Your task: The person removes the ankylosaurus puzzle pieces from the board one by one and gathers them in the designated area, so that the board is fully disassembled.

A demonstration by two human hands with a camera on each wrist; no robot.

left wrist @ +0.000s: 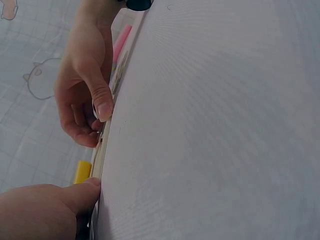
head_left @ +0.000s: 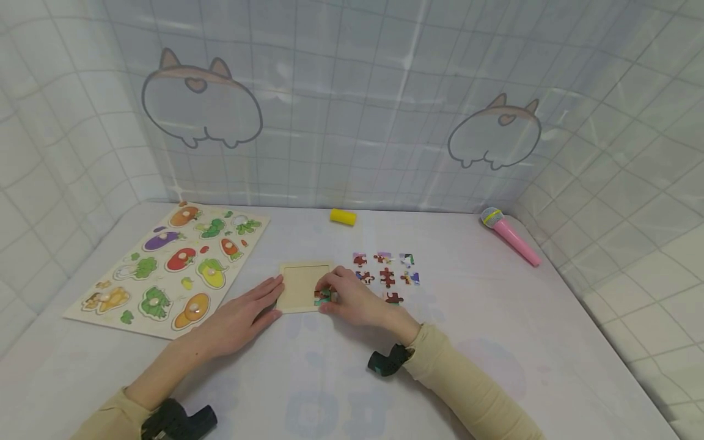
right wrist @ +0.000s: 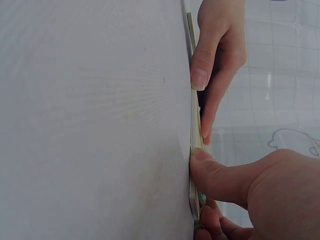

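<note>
A pale wooden puzzle frame (head_left: 299,287) lies flat on the table between the two hands. In its lower right corner is a jigsaw piece (head_left: 322,297) printed in brown and teal. My right hand (head_left: 352,297) curls over this corner, pinching the piece with bent fingers; its thumb touches the frame's near edge, and the fingers partly cover the piece. Extended fingers of my left hand (head_left: 242,318) rest along the frame's left edge. Right of the frame, several loose jigsaw pieces (head_left: 387,277) lie spread in rough rows, some partly behind the right hand.
On the left lies a large vegetable peg board (head_left: 165,278). A yellow cylinder (head_left: 343,217) is at the back of the table, and a pink toy microphone (head_left: 511,237) at the back right. Patterned curtain-like walls (head_left: 352,122) stand behind and at both sides.
</note>
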